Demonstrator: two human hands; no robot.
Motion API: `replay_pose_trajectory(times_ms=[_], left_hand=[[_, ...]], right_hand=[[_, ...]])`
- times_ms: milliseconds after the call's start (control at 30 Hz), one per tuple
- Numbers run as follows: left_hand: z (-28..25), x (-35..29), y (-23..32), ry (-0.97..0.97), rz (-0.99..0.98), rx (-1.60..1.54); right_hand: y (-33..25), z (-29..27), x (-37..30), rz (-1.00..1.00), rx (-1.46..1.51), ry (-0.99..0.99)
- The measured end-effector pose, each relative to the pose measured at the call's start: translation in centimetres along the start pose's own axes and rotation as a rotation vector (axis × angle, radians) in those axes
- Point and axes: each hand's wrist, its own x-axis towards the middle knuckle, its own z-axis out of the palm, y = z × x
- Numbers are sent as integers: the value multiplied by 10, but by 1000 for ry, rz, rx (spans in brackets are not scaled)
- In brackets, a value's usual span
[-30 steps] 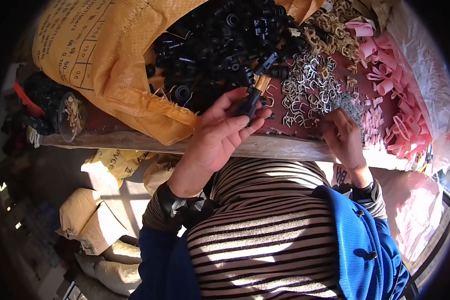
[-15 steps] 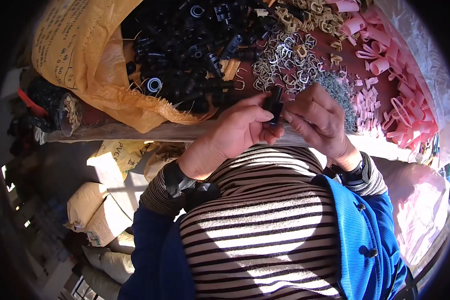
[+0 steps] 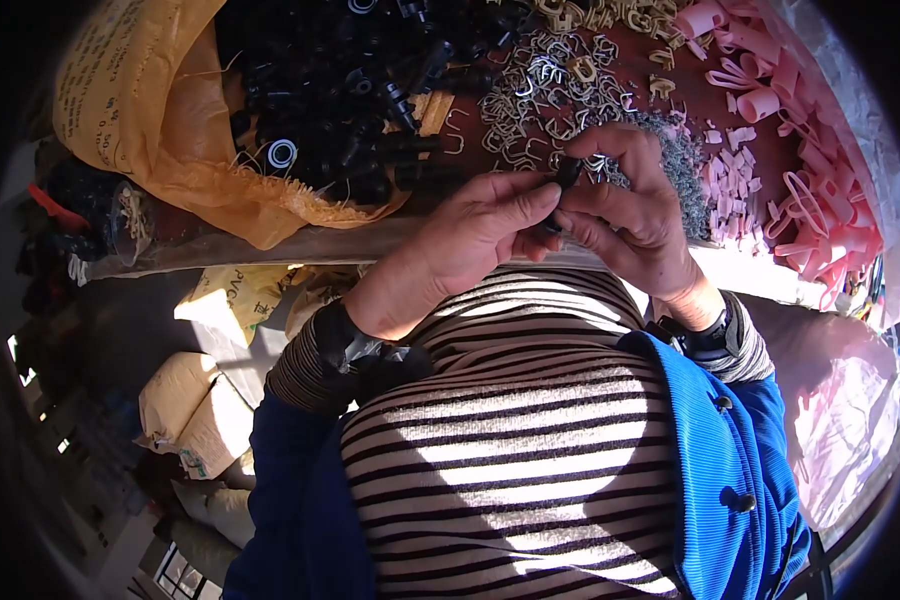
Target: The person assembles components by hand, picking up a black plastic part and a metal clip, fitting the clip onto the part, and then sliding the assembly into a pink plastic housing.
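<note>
Over the table's near edge, both my hands meet around a small black plastic fitting (image 3: 568,174). My left hand (image 3: 475,225) pinches it between thumb and fingers from the left. From the right, my right hand (image 3: 635,205) has its bent fingers closed about the fitting, the index finger at its upper end and the thumb lower down. Most of the fitting is hidden by the fingers, and anything smaller between them cannot be made out. Just beyond the hands lies a heap of silvery metal clips (image 3: 530,100).
A pile of black fittings (image 3: 340,90) spills from an orange woven sack (image 3: 160,130) at the far left. Tan clips (image 3: 610,15), tiny grey-green pieces (image 3: 685,165), and pink plastic pieces (image 3: 730,180) with larger pink loops (image 3: 820,200) lie to the right. Pale sacks (image 3: 195,410) stand below left.
My right hand's fingers have come in around the fitting, which is now more covered. The table's contents appear slightly farther left and up in the view.
</note>
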Motion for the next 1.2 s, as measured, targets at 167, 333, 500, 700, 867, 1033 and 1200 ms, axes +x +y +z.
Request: replay_pose_trajectory(times_ms=[167,333,500,700,867,1033,1200], left_hand=[[-2,-3,-1,-20,24,-14],[5,-7,-1,-23,66,139],[9,-7,-3,74,85,181],[-5,-7,-5,14,58,18],[-9,-7,-3,36,60,-45],[-9,-8,-2,16,61,-70],[-10,-8,-4,46,55,-34]], right_hand=[[-2,0,3,2,-12,-47],[-4,2,2,19,-48,-91],[-5,2,2,-24,-119,-110],[1,3,0,-76,-128,-124],[1,-6,-2,-74,-118,-119],[4,-6,-5,-110,-67,-162],[4,-4,-5,-86,-77,-253]])
